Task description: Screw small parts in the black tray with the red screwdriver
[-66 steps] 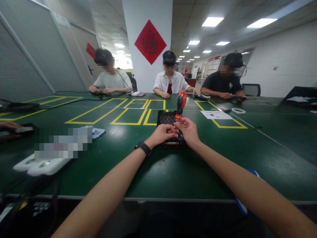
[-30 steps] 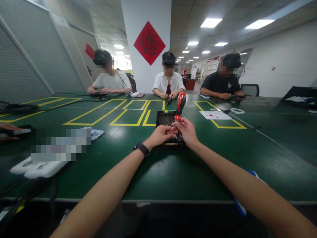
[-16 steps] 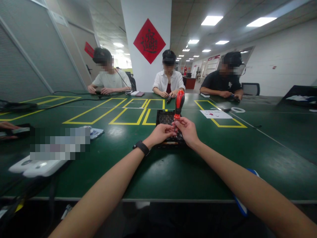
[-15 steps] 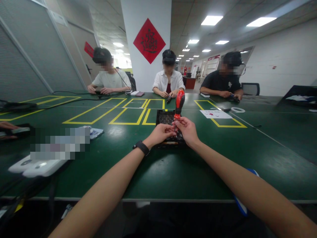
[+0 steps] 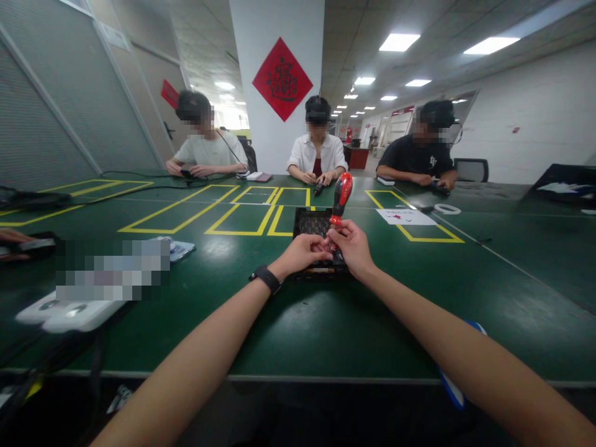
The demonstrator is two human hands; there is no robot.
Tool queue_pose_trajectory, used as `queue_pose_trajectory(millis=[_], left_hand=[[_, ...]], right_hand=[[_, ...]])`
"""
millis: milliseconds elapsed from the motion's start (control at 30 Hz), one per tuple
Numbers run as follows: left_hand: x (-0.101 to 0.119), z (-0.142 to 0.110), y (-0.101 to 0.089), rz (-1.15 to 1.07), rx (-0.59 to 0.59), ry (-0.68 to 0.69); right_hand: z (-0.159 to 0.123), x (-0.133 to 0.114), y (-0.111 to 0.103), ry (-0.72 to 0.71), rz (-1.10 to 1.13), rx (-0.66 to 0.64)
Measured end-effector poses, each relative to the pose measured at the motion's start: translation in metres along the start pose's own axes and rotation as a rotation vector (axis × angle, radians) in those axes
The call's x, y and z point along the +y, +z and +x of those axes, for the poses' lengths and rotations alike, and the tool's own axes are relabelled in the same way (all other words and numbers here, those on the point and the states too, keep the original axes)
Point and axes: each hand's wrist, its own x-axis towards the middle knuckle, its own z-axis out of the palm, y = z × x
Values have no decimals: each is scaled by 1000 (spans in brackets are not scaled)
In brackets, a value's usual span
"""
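Observation:
A red-and-black screwdriver (image 5: 341,194) stands nearly upright, handle up and leaning slightly right, over a black open case (image 5: 305,217) on the green table. My right hand (image 5: 352,245) is closed around its shaft, just below the handle's red collar. From the other side my left hand (image 5: 305,251), a black band at its wrist, pinches close to the lower shaft. What lies between those left fingertips is too small to make out. My fingers hide the screwdriver's tip and part of the case's dark interior.
Yellow tape outlines (image 5: 239,231) mark the green table (image 5: 274,329). White objects (image 5: 74,313), partly pixelated, lie to the left. A paper sheet (image 5: 406,216) and a white ring (image 5: 447,209) are on the right. Several people sit around, one person's hand (image 5: 16,237) at the left edge.
The screwdriver's handle leans a little further right. My hands stay close together over the black case, and the whole view has shifted very slightly.

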Motion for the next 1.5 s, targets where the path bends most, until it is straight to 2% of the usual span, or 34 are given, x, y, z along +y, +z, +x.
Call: queue_pose_trajectory(millis=[467, 767, 900, 1333, 1500], left_hand=[[-2, 1, -2, 22, -81, 63], [-6, 2, -2, 46, 21, 13], [-5, 1, -2, 12, 30, 8], [-5, 0, -2, -22, -49, 31], [-3, 1, -3, -65, -82, 34]], right_hand=[[-2, -2, -1, 84, 76, -72], [1, 3, -2, 7, 39, -8], [1, 3, -2, -2, 29, 3], [-1, -3, -1, 30, 32, -48], [-1, 0, -2, 29, 20, -25]])
